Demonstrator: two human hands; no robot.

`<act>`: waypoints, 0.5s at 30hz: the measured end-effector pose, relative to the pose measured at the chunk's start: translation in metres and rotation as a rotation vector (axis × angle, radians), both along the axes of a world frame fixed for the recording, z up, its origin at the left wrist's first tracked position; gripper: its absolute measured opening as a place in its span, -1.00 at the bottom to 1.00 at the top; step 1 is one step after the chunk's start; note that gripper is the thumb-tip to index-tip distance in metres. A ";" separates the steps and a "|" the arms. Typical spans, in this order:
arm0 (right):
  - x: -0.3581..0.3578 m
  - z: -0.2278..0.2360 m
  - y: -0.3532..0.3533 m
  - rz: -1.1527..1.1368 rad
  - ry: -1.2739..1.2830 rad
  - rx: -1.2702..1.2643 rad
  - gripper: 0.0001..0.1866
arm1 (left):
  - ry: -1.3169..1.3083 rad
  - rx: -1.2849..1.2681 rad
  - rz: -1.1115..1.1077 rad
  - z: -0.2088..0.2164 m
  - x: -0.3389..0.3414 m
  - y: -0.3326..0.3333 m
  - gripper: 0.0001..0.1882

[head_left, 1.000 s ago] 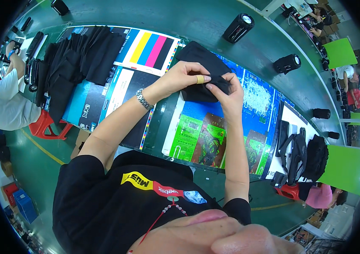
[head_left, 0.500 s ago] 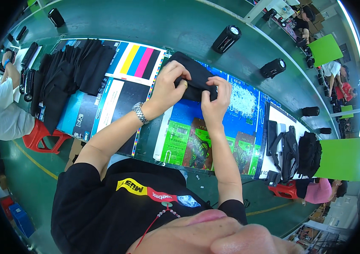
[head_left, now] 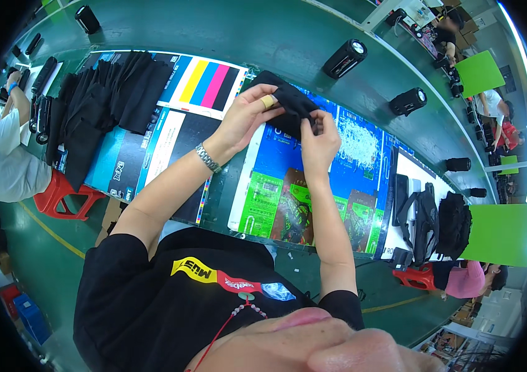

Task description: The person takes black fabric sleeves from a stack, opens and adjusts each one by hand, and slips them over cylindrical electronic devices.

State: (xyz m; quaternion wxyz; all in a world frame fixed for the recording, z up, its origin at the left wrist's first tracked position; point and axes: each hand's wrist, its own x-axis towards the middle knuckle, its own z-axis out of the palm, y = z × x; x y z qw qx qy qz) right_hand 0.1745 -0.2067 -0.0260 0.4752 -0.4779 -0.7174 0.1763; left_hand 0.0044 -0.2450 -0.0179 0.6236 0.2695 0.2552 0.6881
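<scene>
Both hands work on a piece of black cloth (head_left: 296,102) above the far side of the printed table covering. My left hand (head_left: 248,118), with a yellow band on one finger and a metal watch on the wrist, grips its left edge, the fingertips partly behind the fabric. My right hand (head_left: 320,141) pinches its lower right edge between thumb and fingers. The cloth is bunched and raised between the hands. Under and behind it lies more black material; I cannot tell if it is the same piece.
Black cloth pieces (head_left: 99,93) are heaped at left. Black straps and pouches (head_left: 425,223) lie at right. Beyond the table, black cylindrical speakers (head_left: 345,59) stand on a green surface. A co-worker in white (head_left: 12,155) sits at left by a red stool (head_left: 65,197).
My hands have lifted and folded the cloth's near edge up, where before it lay flatter. The left hand has turned, its fingers now stretching along the fabric.
</scene>
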 end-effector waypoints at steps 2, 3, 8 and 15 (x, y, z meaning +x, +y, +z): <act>0.000 0.000 0.006 0.024 0.177 -0.098 -0.72 | -0.105 0.015 -0.129 -0.011 0.000 0.001 -0.78; -0.002 0.003 0.005 0.047 0.356 -0.192 -0.72 | -0.210 0.036 -0.257 -0.014 -0.001 0.000 -0.77; 0.003 0.001 0.008 -0.013 0.526 -0.166 -0.69 | -0.215 -0.065 -0.348 -0.024 0.006 0.002 -0.78; 0.011 -0.006 0.018 0.497 1.437 -0.906 -0.75 | -0.520 -0.240 -0.364 -0.024 0.016 -0.001 -0.79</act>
